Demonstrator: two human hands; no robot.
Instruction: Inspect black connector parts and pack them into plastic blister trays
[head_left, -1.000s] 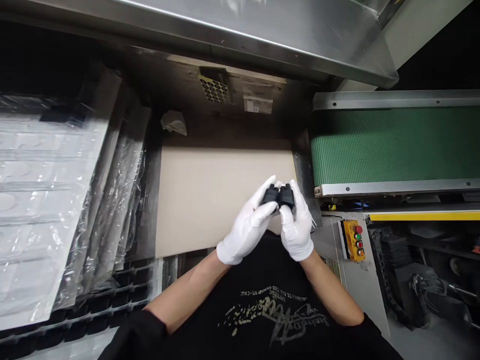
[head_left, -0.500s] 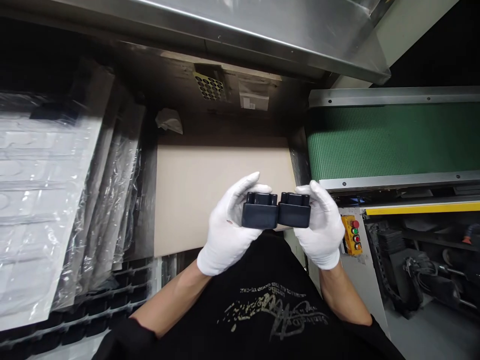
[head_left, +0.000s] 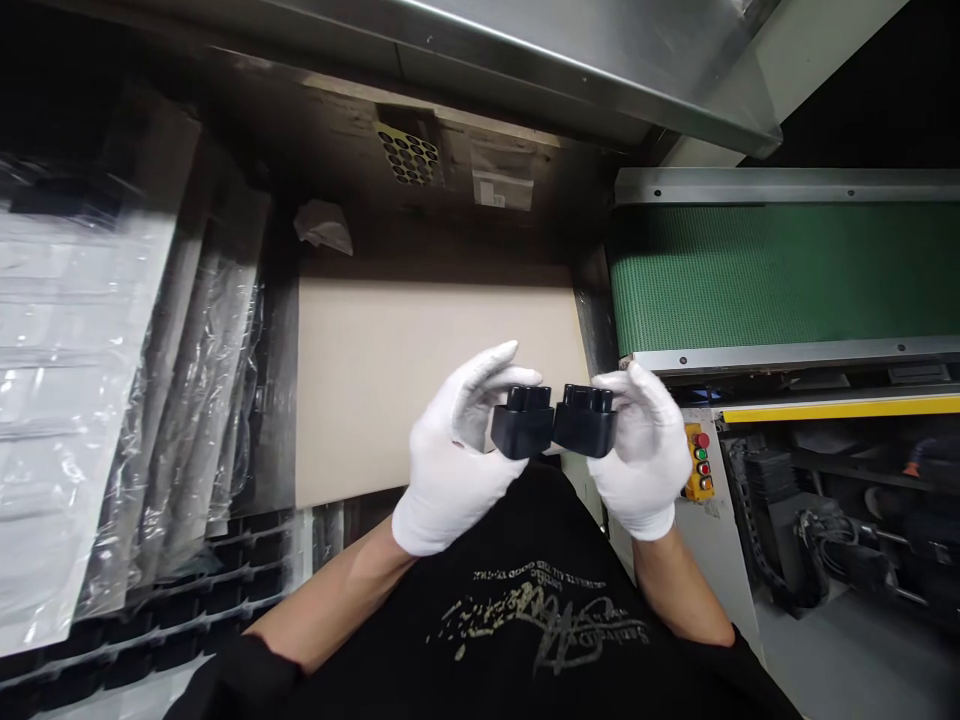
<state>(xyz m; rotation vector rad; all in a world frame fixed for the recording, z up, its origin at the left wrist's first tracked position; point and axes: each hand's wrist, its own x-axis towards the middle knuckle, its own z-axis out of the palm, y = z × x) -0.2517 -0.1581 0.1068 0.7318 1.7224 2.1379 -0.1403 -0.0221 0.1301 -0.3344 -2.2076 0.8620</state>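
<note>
Black part (head_left: 523,432) and its twin (head_left: 584,430) are held side by side just below the frame's centre. From the left edge: plastic-wrapped sheets (head_left: 67,340), beige board (head_left: 420,340), left hand (head_left: 454,460) gripping the part, right hand (head_left: 641,455) pinching the twin, green conveyor (head_left: 780,280). Both seem picked up, neither set down.

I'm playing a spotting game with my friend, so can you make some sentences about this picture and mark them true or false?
1. The left hand and right hand wear white cloth gloves. True.
2. The right hand holds nothing. False: it holds a boxy, plastic-looking black block.
3. The left hand holds a similar black piece. True.
4. A flat, rectangular beige board shows beyond the hands. True.
5. The conveyor is red. False: the wide, ribbed conveyor belt is green.
</note>
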